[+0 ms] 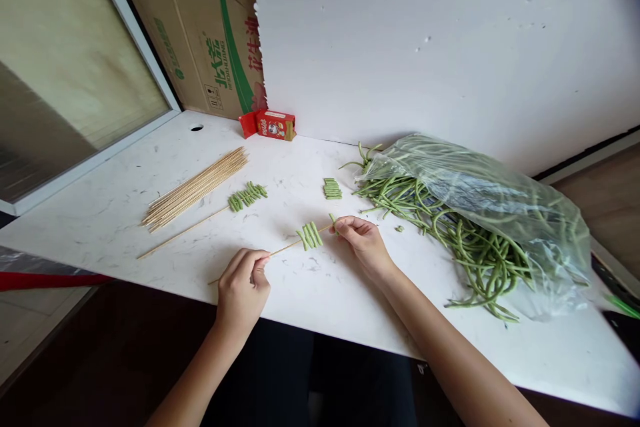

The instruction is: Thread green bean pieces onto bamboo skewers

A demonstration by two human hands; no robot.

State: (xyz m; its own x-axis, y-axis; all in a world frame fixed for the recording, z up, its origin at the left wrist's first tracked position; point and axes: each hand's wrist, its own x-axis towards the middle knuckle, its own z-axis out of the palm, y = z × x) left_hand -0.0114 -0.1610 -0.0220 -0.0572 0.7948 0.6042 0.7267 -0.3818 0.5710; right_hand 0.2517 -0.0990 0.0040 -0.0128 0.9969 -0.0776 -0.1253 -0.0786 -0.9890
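Note:
My left hand (243, 283) pinches the near end of a thin bamboo skewer (283, 250) that lies low over the white table (310, 293). Several short green bean pieces (309, 235) are threaded on the skewer. At the skewer's far tip, my right hand (363, 240) pinches another bean piece (333, 220). A small stack of cut bean pieces (332, 188) lies just beyond. A finished skewer with bean pieces (247, 195) rests to the left.
A bundle of bare skewers (195, 188) lies at the left. A clear plastic bag of long green beans (480, 213) spreads across the right. A small red box (270, 124) and a cardboard carton (205, 47) stand at the back wall.

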